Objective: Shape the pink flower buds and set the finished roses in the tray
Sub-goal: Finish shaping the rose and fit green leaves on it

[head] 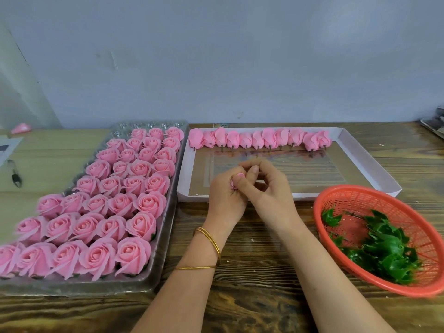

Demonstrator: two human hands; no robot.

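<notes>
Head view: the left hand (225,195) grips a small pink bud (233,184), and the right hand (269,188) pinches its top with thumb and curled fingers. The tray (165,236) of finished roses (113,203) lies to the left, nearer the left hand. Its long side runs away from the person, with empty cups (144,125) at the far end. More buds (259,140) line a white box (374,164) on the wooden counter (252,260); a grey wall (240,56) stands behind.

Pink roses (101,203); pink buds (259,139); orange-red basket (360,195); green leaves (384,251); gold bangles (209,236)
</notes>
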